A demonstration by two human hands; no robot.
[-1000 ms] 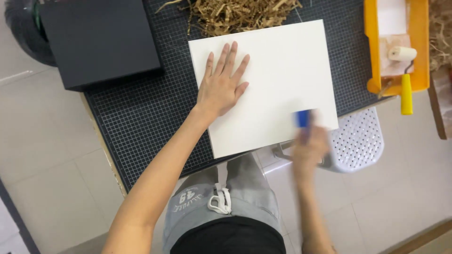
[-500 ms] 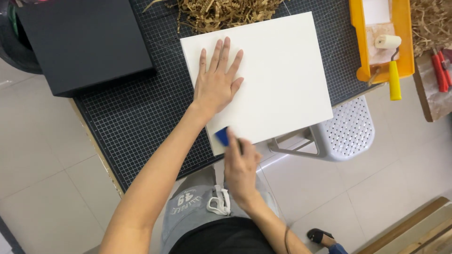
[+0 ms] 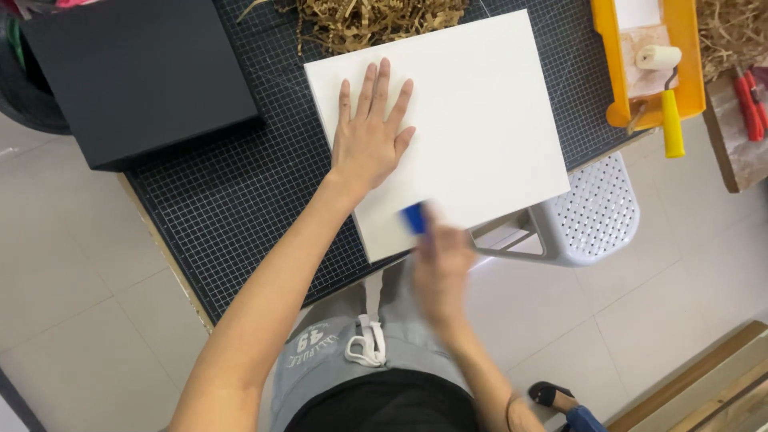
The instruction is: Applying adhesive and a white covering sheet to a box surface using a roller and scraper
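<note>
One dark gridded mat (image 3: 240, 200) covers most of the surface, running out to its near edge. On its far left lies a flat black box (image 3: 136, 76), one corner over the mat. A square white board (image 3: 480, 120) sits tilted on the mat, its near corner just past the surface edge. Beyond the board, a heap of brown paper shreds (image 3: 368, 20) touches its far side. To the right, an orange tray (image 3: 688, 72) sits at the surface edge, holding a paint roller (image 3: 662, 76) with a yellow handle that sticks out over the rim. Below the board's right corner a white perforated stool (image 3: 596, 212) stands on the tiled floor (image 3: 72, 320).

The left hand (image 3: 368, 140) lies flat on the board's left part, palm down, fingers spread and straight, holding nothing. The right hand (image 3: 440, 260) is blurred at the board's near edge, its grip closed around a small blue tool (image 3: 414, 218), whose end touches the board's edge. The tool's exact shape cannot be told through the blur.
</note>
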